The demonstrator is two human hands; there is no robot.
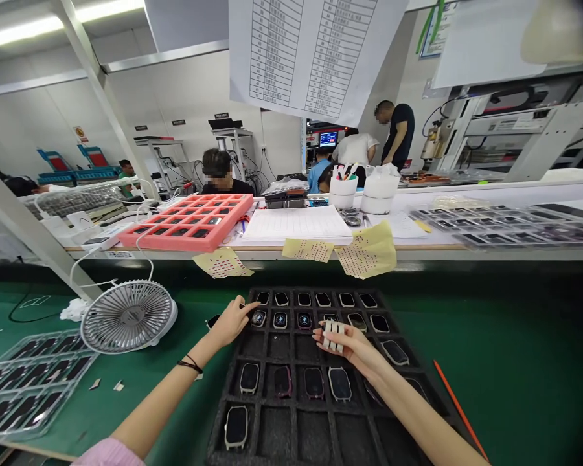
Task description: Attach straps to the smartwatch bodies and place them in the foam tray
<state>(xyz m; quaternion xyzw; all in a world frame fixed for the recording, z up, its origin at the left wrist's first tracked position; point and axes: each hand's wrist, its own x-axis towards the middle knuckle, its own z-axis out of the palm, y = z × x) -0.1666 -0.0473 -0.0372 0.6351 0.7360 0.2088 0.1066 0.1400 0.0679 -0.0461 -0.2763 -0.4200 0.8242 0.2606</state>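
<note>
A black foam tray (pixel 291 414) lies on the green mat, divided into square pockets. Many pockets hold dark smartwatch bodies, such as one with a pale rim (pixel 236 427) near the front. My left hand (pixel 230 321) reaches over the tray's left edge, its fingertips near a watch in the far row (pixel 258 318). A dark flat piece (pixel 214 321) shows beside that hand, and I cannot tell whether the hand holds it. My right hand (pixel 340 343) lies over the tray's middle, with white finger cots (pixel 333 335) on its fingers and nothing visibly held.
A white desk fan (pixel 129 316) stands left of the tray, beside a clear plastic tray of dark pieces (pixel 29 382). An orange rod (pixel 459 408) lies to the right. Behind the mat, a bench carries a pink tray (pixel 187 223) and papers. A co-worker (pixel 218 171) sits beyond.
</note>
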